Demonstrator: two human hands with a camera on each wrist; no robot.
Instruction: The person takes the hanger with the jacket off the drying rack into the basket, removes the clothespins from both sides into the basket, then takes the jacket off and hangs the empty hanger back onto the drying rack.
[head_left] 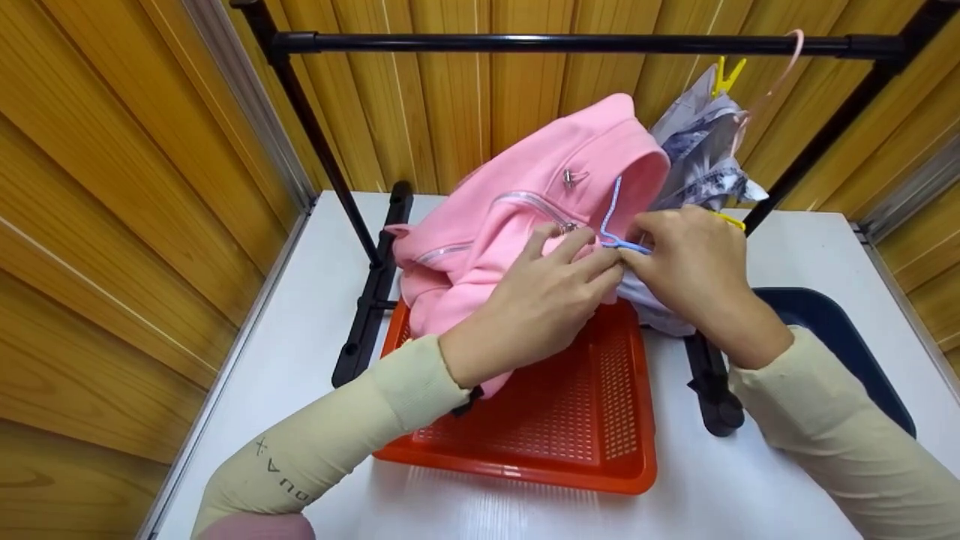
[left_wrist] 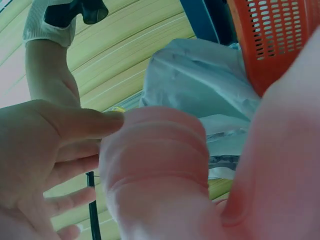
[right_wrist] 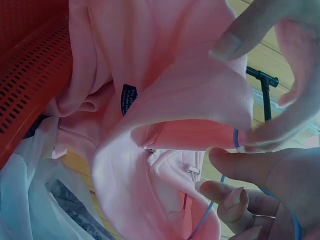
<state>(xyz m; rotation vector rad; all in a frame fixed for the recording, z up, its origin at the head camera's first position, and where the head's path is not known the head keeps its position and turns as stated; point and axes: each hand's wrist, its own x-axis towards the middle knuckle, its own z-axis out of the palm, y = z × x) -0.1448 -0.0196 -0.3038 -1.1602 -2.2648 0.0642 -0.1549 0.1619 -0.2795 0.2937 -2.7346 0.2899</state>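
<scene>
A pink zip jacket point(head_left: 517, 180) lies bunched over the red basket point(head_left: 517, 472), its collar opening toward the right. A thin blue clothes hanger point(head_left: 612, 210) shows inside that opening. My left hand point(head_left: 544, 300) grips the jacket's edge beside the hanger; its thumb point(left_wrist: 102, 124) rests on pink cloth in the left wrist view. My right hand point(head_left: 697, 255) pinches the blue hanger, and the blue wire runs past its fingers point(right_wrist: 235, 165) in the right wrist view. The rest of the hanger is hidden by cloth and hands.
A black rack point(head_left: 585, 43) stands behind on the white table point(head_left: 300, 315). From its right end, a pink hanger point(head_left: 787, 64) carries a grey patterned garment point(head_left: 705, 150) with yellow clips point(head_left: 726, 75). A dark blue tray point(head_left: 832, 322) sits at right.
</scene>
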